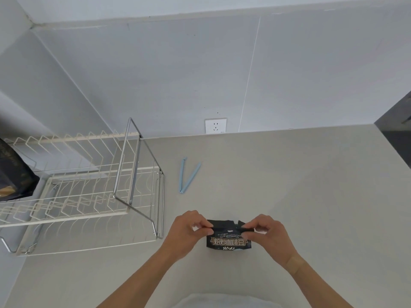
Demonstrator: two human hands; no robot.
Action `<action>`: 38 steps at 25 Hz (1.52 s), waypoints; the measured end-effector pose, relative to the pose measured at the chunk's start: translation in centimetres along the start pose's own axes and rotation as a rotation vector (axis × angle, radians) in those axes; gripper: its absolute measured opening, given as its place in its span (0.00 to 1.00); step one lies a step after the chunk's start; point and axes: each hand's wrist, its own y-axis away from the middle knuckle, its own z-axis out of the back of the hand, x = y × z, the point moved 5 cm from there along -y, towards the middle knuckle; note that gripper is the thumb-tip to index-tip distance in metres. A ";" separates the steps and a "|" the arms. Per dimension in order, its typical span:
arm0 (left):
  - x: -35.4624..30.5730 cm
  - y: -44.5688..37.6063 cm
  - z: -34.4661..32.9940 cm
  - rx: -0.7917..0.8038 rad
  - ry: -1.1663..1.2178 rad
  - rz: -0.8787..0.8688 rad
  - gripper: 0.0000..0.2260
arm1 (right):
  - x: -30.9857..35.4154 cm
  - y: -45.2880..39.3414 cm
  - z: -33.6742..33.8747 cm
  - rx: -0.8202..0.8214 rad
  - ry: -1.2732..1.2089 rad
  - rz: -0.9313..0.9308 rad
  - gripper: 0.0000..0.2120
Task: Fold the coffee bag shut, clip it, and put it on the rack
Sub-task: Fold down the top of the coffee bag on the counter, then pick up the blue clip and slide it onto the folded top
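A small black coffee bag with gold lettering stands on the pale counter near me. My left hand pinches its top left corner and my right hand pinches its top right corner; the top edge is bent over between them. A light blue bag clip lies spread in a V on the counter beyond the bag, untouched. The white wire rack with a chrome frame stands to the left.
Another dark bag sits at the rack's far left end. A wall socket is on the back wall. A dark surface borders the counter at the right. The counter runs to the wall.
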 end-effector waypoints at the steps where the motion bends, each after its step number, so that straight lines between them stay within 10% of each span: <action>1: 0.3 0.0 0.1 0.019 0.060 0.026 0.08 | -0.3 -0.1 -0.3 0.026 -0.008 -0.016 0.13; 10: 3.6 -2.3 0.9 0.332 0.167 0.349 0.05 | -2.7 -1.3 -1.7 0.034 0.091 -0.091 0.13; 15: 6.2 -8.2 3.4 -0.178 -0.138 0.455 0.17 | -3.1 -1.3 -1.9 0.038 0.000 -0.122 0.15; 21: 8.6 -11.1 3.0 -0.021 -0.593 0.405 0.21 | -3.3 -1.4 -1.9 0.022 -0.120 -0.205 0.18; 38: 9.1 -7.4 1.6 -0.210 -0.612 0.269 0.07 | -4.2 -0.8 -2.4 0.013 -0.229 -0.203 0.13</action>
